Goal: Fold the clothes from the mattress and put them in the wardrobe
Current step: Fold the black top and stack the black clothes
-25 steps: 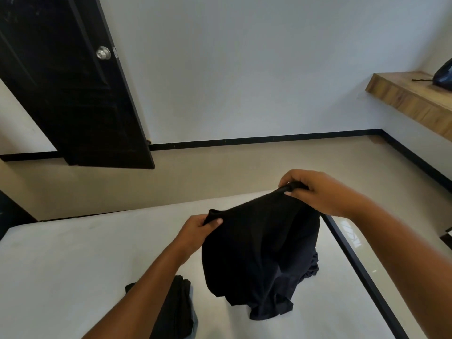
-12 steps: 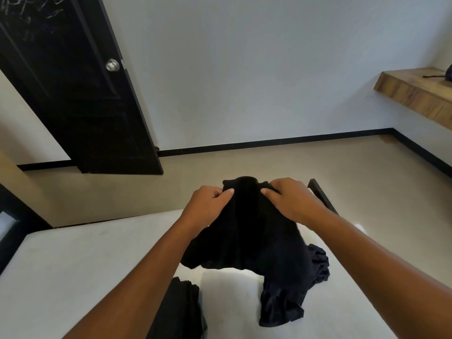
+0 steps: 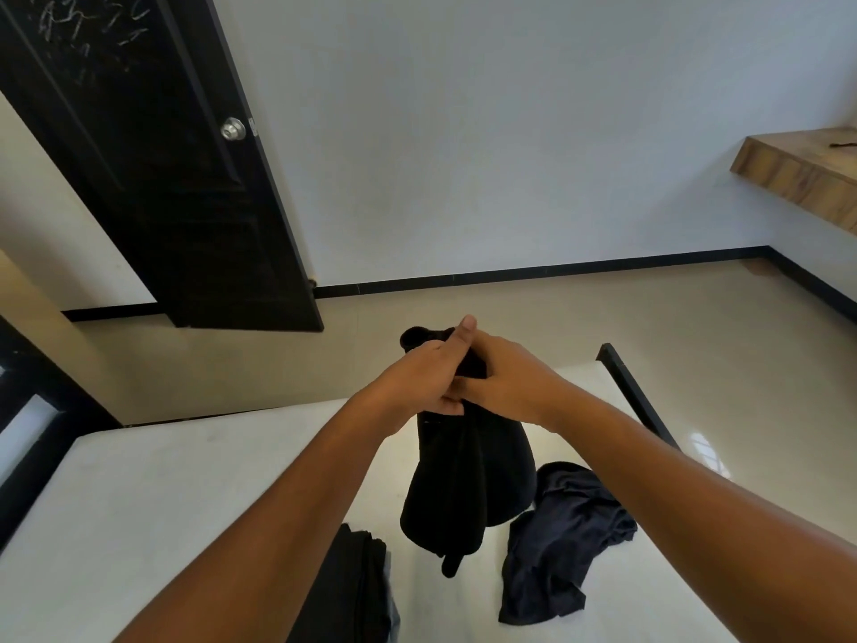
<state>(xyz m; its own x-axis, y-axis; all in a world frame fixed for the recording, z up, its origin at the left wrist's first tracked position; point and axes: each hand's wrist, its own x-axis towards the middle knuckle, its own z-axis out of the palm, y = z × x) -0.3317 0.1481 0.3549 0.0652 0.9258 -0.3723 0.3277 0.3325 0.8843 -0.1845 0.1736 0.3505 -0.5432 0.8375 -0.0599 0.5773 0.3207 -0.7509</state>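
**Inspector:** Item and grip?

**Assistant:** Black garment (image 3: 463, 484), held in the air over the mattress (image 3: 162, 494). The left hand (image 3: 417, 382) and right hand (image 3: 505, 382) touch at its top, fingers curled and pinching the cloth.

**Inspector:** Recommendation?

**Assistant:** Match the edges while it hangs, then lay it flat — my judgement only.

**Inspector:** Orientation?

**Assistant:** Long axis vertical, lower end pointing down at the mattress; contact there cannot be told. Crumpled dark garment (image 3: 561, 540) just right, folded pile (image 3: 348, 591) near left — both apart from it.

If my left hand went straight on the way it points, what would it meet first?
Likely the right hand: the left hand points across at it, both gripping the hanging black garment.
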